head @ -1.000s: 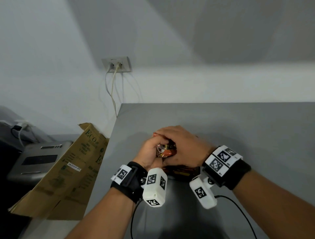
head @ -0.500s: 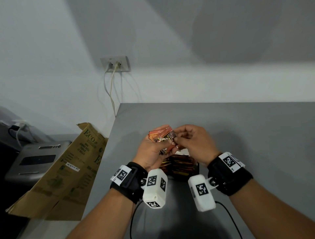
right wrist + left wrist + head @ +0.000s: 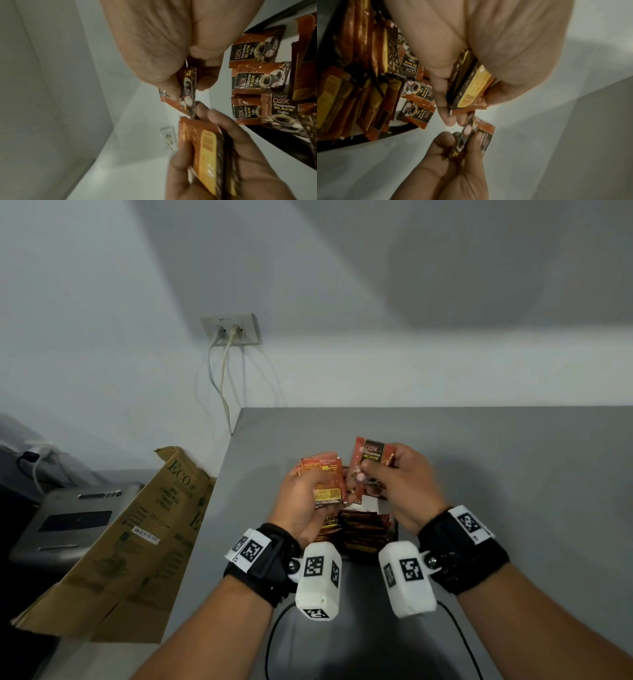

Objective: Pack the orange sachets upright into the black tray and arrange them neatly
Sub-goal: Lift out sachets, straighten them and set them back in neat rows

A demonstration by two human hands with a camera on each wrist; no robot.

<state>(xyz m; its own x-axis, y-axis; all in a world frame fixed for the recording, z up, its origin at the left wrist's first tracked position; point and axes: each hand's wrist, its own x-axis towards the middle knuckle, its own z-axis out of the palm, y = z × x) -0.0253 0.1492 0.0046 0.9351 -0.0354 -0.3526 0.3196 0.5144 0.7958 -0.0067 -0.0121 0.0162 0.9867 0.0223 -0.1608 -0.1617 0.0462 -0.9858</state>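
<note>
My left hand grips a small stack of orange sachets, back labels toward me, above the black tray. The same stack shows in the left wrist view between thumb and fingers. My right hand pinches a sachet, lifted just right of the stack; it appears edge-on in the right wrist view. The tray holds upright sachets in a row, with several flat ones lying on its pale bottom.
The grey table stretches right and back to the white wall. A folded cardboard box leans off the table's left edge beside a grey device. A wall socket with cables hangs behind. Wrist cables trail near me.
Both hands rose off the tray with sachets. The right hand then pulled a sachet away from the left hand's stack and lifted it to the right.
</note>
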